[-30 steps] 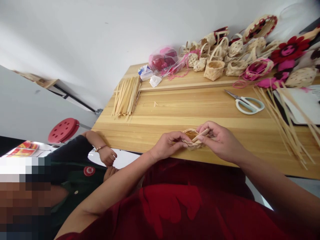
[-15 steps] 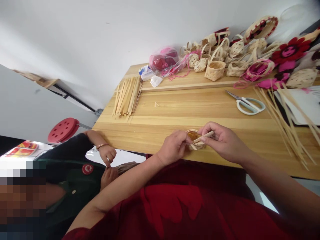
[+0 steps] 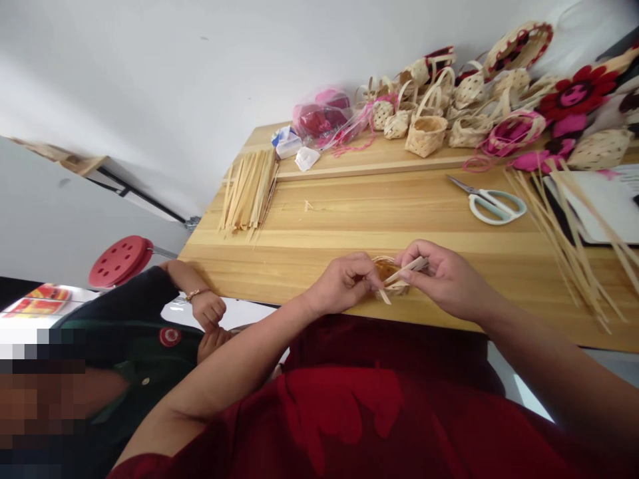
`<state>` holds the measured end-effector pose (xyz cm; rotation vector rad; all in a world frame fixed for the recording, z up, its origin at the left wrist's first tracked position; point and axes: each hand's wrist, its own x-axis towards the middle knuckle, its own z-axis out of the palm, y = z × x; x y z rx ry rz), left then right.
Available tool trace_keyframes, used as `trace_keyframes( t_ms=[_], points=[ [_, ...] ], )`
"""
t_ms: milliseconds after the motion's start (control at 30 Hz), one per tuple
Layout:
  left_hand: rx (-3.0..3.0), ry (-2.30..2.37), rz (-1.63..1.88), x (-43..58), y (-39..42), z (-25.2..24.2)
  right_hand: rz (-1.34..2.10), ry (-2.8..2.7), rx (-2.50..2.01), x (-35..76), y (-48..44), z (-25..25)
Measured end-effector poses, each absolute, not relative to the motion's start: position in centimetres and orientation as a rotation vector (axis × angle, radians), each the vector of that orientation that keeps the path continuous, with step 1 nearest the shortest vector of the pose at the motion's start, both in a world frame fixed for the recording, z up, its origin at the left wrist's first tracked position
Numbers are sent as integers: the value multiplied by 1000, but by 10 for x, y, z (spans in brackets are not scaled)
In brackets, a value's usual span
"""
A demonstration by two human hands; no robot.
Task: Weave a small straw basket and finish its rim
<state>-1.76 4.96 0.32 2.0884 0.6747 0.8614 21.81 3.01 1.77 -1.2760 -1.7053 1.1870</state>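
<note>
A small woven basket (image 3: 385,267) rests near the front edge of the wooden table, between my two hands. My left hand (image 3: 352,283) is closed at the basket's left side, its fingertips pinching a flat pale strip whose short end (image 3: 385,297) points down toward me. From the right, my right hand (image 3: 439,276) pinches a pale bamboo strip (image 3: 407,269) that slants across the basket's opening. My fingers hide parts of the basket's rim and of the strips.
Scissors (image 3: 496,205) lie at the right, beside long loose strips (image 3: 564,246). A bundle of strips (image 3: 248,189) is at the left. Finished baskets (image 3: 426,136) and a plastic bag (image 3: 322,120) line the back. Another person's hand (image 3: 208,311) is at the left edge, near a red stool (image 3: 120,259).
The view has shifted slightly. My left hand has drawn a little leftward from the basket, and the strip end near its fingertips now hangs lower. The right hand keeps its pinch.
</note>
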Motion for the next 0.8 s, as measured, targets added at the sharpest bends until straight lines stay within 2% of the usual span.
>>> trace_keyframes(
  t_ms=[233,333,467,800],
  points=[
    [2512,780,1030,-21,37,-22,1139,-1759,-1332,218,30,21],
    [2608,591,1048,-30,40,-24,1147,-1749,-1321,219,31,20],
    [2424,400,944,-38,48,-10,1187,-1723,-1297,221,32,17],
    [1829,659,523,-18,69,19,1162,-1741,-1291,216,32,22]
  ],
)
